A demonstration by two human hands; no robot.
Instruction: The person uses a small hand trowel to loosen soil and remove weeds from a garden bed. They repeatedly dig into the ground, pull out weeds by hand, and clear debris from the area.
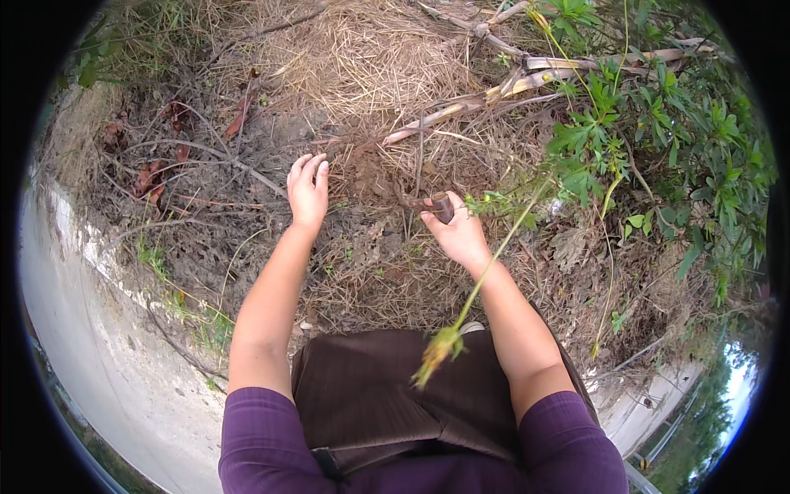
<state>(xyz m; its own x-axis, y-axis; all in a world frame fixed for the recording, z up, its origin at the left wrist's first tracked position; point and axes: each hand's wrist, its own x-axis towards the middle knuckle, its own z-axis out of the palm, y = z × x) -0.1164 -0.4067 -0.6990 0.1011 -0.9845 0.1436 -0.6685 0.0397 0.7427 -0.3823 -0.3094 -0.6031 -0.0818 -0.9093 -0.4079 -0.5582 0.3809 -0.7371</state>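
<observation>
My right hand (458,234) is closed around the brown handle (442,208) of a hand tool. From the handle a dark, dirt-coloured part (412,201) points left, towards a patch of loose brown soil (369,174); its tip is hard to tell from the ground, so the kind of tool is unclear. On the other side of that soil my left hand (308,189) hovers with bent, slightly parted fingers and holds nothing. A blurred green stem (503,250) with a yellowish, wilted head crosses in front of my right forearm.
Dry straw (376,58) covers the ground ahead. Thick dry stalks (453,111) lie at the upper right, beside leafy green plants (673,148). Thin bare branches (210,151) and reddish dead leaves (151,180) lie at left. A pale concrete edge (117,315) curves along the lower left.
</observation>
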